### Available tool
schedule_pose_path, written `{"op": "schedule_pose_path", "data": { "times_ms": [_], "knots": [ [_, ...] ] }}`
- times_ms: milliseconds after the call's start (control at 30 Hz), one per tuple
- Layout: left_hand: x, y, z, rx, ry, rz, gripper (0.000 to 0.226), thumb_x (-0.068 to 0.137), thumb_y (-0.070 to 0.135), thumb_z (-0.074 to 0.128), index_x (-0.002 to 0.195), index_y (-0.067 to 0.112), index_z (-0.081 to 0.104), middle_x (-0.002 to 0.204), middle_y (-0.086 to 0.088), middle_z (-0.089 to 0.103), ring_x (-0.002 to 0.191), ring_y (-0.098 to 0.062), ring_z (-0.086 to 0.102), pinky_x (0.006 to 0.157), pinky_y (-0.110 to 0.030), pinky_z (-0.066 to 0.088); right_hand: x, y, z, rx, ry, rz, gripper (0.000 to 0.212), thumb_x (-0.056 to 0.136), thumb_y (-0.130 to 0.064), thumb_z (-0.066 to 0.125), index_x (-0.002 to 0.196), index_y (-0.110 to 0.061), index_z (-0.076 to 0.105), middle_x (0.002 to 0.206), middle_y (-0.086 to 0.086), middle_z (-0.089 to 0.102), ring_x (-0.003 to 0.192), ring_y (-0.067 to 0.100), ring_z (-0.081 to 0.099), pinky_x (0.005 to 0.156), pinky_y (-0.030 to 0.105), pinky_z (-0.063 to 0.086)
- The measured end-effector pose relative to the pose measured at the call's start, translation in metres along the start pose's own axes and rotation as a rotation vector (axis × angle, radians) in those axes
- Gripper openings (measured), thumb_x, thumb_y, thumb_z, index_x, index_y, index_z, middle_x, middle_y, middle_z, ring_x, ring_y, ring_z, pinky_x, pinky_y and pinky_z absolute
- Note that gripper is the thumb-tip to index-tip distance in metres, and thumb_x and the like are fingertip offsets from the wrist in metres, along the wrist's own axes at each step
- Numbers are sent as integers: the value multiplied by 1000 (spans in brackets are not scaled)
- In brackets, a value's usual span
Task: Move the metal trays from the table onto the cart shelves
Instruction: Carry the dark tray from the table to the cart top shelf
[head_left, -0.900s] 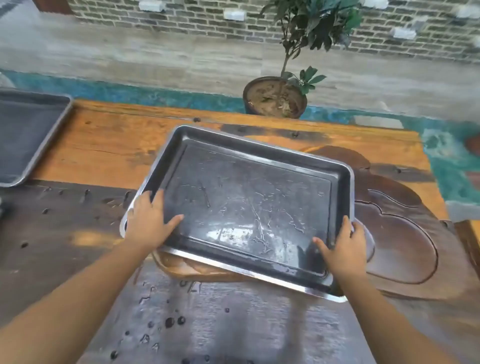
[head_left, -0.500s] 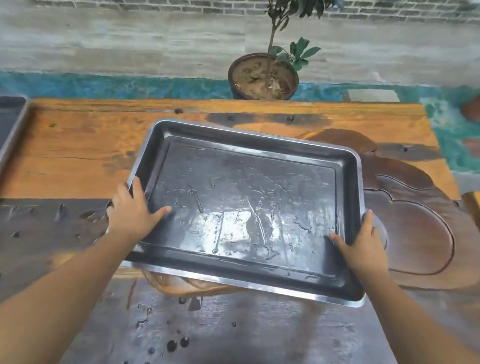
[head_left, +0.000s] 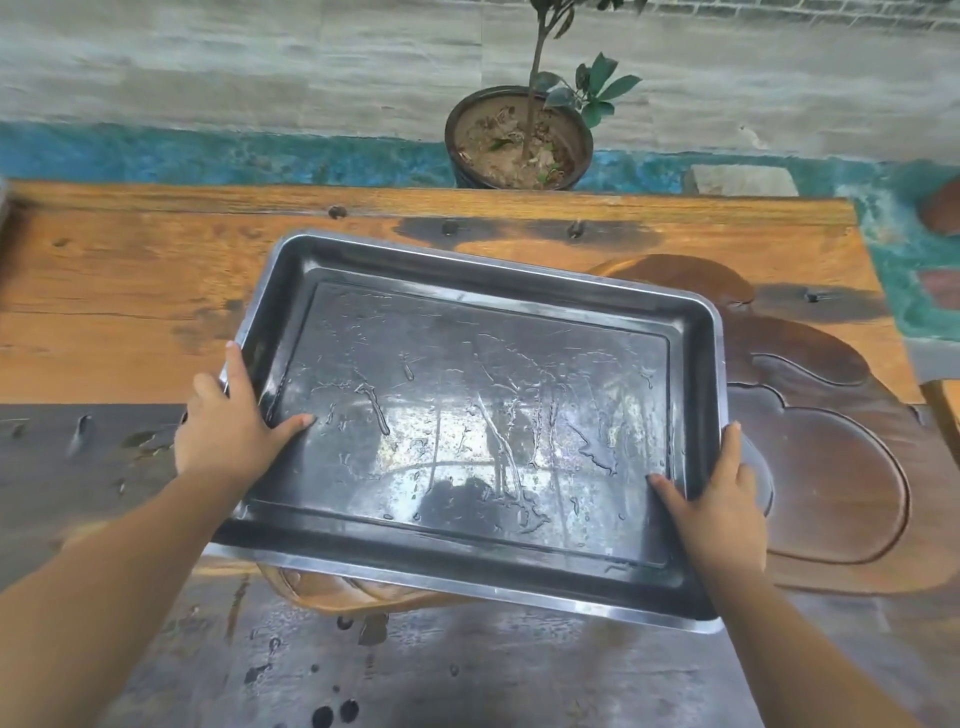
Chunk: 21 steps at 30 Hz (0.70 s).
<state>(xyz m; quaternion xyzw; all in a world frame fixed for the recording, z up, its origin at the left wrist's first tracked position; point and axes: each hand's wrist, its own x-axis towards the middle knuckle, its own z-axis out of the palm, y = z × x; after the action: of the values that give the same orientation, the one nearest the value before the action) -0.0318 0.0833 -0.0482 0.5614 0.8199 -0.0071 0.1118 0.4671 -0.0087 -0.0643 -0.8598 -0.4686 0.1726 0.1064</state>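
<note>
A wet rectangular metal tray (head_left: 483, 415) is held over the wooden table (head_left: 130, 291), its near edge raised above the tabletop. My left hand (head_left: 228, 431) grips its left rim, thumb lying inside the tray and fingers curled under the edge. My right hand (head_left: 722, 499) grips the right rim the same way, thumb on the tray floor. Water streaks cover the tray's dark floor. No cart is in view.
A carved dark wooden tea board (head_left: 831, 467) lies on the table under and to the right of the tray. A potted plant (head_left: 519, 140) stands on the floor beyond the table's far edge. Water drops (head_left: 332, 714) dot the dark near part of the table.
Both hands have lifted the tray and brought it nearer to me. The view has shifted right, so the second tray at the far left has left the frame.
</note>
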Motion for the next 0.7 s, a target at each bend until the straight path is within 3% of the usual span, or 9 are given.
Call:
{"op": "schedule_pose_path", "data": {
  "times_ms": [167,467,700],
  "knots": [
    [-2,4,-2,12,3,-6,123,65,76,66,153,22,-1,119,-23,39,106,-45,48,72,-57,53,4,0,1,-62,4,-31,103,80,-64,62,152,-41,-8,121,11,46,82,35,56,59,43,44],
    [-18,7,-24,93,-16,46,122,65,73,70,152,15,7,114,-25,38,97,-45,46,76,-56,51,7,-9,-27,-135,-7,-88,102,78,-56,71,151,-35,4,116,17,45,90,44,59,71,49,53],
    [-34,10,-70,60,40,81,120,65,75,68,150,11,14,112,-23,37,96,-42,45,75,-54,49,19,-24,-80,-198,29,-149,99,77,-59,70,151,-29,12,119,20,41,85,46,60,65,44,48]
  ]
}}
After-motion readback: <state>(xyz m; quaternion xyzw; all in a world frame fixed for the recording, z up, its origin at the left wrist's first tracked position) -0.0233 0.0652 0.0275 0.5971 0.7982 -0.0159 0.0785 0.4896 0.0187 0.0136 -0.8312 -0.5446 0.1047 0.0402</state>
